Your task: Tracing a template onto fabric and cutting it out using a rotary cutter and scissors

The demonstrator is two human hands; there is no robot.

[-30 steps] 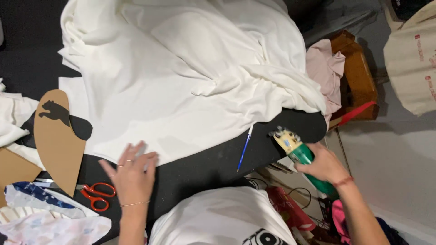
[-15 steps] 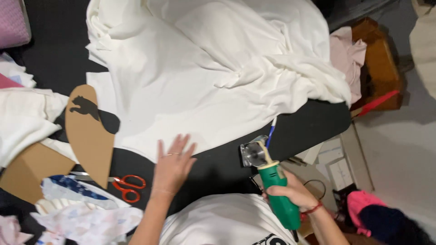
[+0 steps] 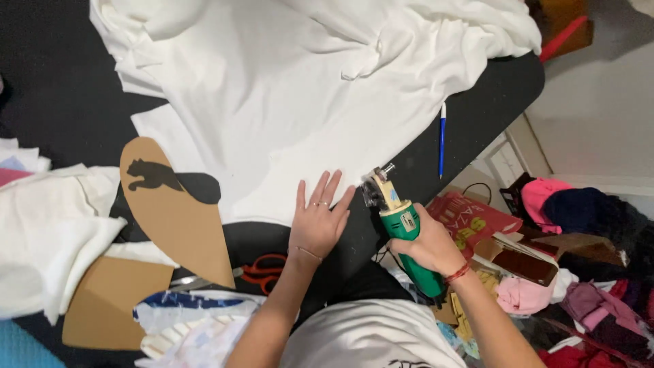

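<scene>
white fabric (image 3: 306,88) is the largest item: a wide sheet spread over the black bench (image 3: 61,88), bunched into folds at the far side and flat at its near edge. that near edge lies directly under the fingers (image 3: 327,194) of the left hand (image 3: 319,221), which are released and splayed, pressed palm-down with the fingertips on the cloth and the heel of the hand on bare bench. a ring shows on one finger and a thin bracelet on the wrist.

a second heap of white cloth (image 3: 48,232) lies well to the left of the left fingers, at the bench edge. a brown cardboard pattern (image 3: 174,211), rounded at the top and bearing a black animal silhouette, lies between that heap and the left hand, partly overlapping the fabric's corner. a flat cardboard piece (image 3: 112,300) sits below it.

the green handheld cutter (image 3: 402,232) is grasped by the right hand (image 3: 426,249), fingers clenched around its body; its metal head rests just to the right of the left fingertips, near the fabric's edge. red-handled scissors (image 3: 262,267) lie just left of the left wrist. a blue pen (image 3: 442,140) lies on the bench beyond the right fingers, beside the cloth.
</scene>
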